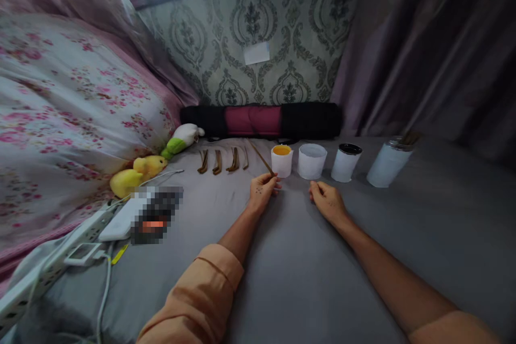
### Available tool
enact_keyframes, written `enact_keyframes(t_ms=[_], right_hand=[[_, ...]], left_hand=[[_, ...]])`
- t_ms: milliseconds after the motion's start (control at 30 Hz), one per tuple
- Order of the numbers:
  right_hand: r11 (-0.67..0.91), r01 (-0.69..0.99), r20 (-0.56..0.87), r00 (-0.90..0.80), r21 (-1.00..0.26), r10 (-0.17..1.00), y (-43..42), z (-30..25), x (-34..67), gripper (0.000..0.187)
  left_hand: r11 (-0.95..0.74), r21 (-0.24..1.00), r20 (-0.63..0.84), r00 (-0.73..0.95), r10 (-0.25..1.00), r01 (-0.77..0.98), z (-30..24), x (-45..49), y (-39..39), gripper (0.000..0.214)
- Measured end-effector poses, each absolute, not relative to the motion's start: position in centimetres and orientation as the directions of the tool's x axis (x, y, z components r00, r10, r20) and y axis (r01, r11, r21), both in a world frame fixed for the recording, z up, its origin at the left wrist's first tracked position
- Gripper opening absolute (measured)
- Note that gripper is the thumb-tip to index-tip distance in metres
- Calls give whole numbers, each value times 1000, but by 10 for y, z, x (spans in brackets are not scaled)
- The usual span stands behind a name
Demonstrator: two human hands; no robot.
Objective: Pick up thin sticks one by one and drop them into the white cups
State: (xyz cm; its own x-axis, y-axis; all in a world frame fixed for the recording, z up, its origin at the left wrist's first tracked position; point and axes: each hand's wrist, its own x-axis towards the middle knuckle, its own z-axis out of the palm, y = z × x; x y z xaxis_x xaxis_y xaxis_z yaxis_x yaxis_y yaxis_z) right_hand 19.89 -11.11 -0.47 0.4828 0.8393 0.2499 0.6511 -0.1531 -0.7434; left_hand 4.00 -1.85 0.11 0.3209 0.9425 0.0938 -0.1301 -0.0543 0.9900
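Plush toys (pixel 183 138), floral fabric (pixel 72 102), curtains (pixel 407 54) and patterned wallpaper (pixel 298 5) show a home

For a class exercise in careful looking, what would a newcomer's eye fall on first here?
Probably the cup with the bright yellow-orange inside, leftmost in the row of white containers on the grey sheet. Just in front of it and to its left, the left hand holds a thin brown stick. Behind, a black roll with a dark red middle lies along the patterned wall.
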Motion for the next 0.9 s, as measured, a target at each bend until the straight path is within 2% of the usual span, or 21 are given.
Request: enact_keyframes(t_ms=[300, 500, 900], right_hand=[[-98, 580, 246, 484, -808, 840, -112, -5, 200, 40], [-77, 563, 247, 476, -823, 844, -112, -4, 201, 39], [-10, 508, 280, 491, -861, 825, -114, 1, 198, 35]], left_hand=[[-246, 969, 221, 383, 897, 17, -6, 43, -23, 29], [-475, 871, 383, 427, 819, 130, -11, 42, -25, 27], [-715, 661, 541, 518, 663, 225, -8, 41, -31, 25]])
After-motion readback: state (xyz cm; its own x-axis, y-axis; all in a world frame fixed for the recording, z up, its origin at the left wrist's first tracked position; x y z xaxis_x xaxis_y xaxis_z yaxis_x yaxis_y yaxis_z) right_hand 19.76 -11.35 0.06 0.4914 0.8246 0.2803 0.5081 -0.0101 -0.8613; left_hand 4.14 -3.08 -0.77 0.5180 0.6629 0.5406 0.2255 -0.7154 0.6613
